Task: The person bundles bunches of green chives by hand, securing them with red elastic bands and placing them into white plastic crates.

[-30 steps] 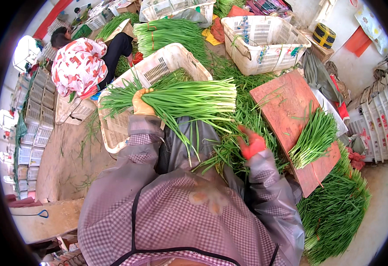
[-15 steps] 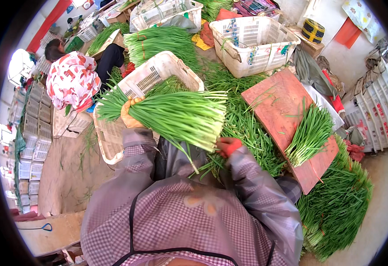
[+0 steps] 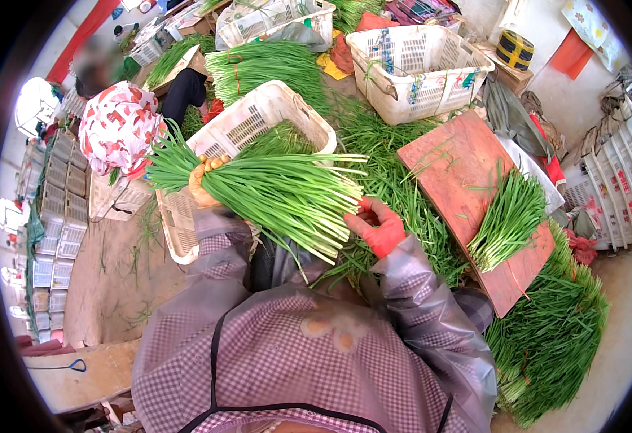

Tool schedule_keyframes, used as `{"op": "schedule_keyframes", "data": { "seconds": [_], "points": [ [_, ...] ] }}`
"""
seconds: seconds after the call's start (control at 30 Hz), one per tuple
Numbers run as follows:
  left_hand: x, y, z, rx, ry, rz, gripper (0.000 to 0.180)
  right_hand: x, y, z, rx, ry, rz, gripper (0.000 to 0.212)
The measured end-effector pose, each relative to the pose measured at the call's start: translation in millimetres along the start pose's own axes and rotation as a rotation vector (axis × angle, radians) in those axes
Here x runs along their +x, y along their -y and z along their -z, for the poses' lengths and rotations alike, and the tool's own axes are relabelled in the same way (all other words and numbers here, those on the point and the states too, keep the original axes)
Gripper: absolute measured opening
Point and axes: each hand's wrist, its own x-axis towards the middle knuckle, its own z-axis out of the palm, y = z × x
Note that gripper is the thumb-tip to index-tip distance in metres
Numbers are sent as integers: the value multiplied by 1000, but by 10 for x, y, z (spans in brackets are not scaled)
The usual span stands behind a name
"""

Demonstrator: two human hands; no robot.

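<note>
My left hand (image 3: 204, 182), in a tan glove, is closed around a thick bunch of garlic chives (image 3: 287, 198). The bunch lies across in front of me, leafy tips to the left, pale stem ends to the right. A few stems droop below it. My right hand (image 3: 377, 225), in a red-orange glove, is close against the pale ends, thumb and fingers bent but apart; I see nothing held between them. Below the bunch stands a white plastic basket (image 3: 316, 130) with more chives inside. A smaller bunch (image 3: 507, 220) rests on a reddish board (image 3: 446, 162) at the right.
Loose chives (image 3: 395, 169) cover the floor between basket and board. A large chive pile (image 3: 554, 339) stands at the lower right. Farther off are another white basket (image 3: 420, 94) and tied chives (image 3: 265, 72). A person in a patterned top (image 3: 121, 126) sits at the left, near stacked crates (image 3: 63, 206).
My right hand has risen from beneath the stem ends to beside them, and more of its glove shows. The bunch has tilted slightly, its stem ends lower.
</note>
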Motion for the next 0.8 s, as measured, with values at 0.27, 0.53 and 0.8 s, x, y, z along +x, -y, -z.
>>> {"op": "schedule_keyframes", "data": {
  "seconds": [0.27,0.53,0.8],
  "points": [
    [-36,5,13,-2,-45,20,15,85,-24,-33,12,-49,52,22],
    [-58,7,-4,19,-77,6,16,86,123,-116,-338,52,329,25],
    [-49,13,22,20,-113,12,16,179,5,-62,-205,97,212,37]
  ]
}}
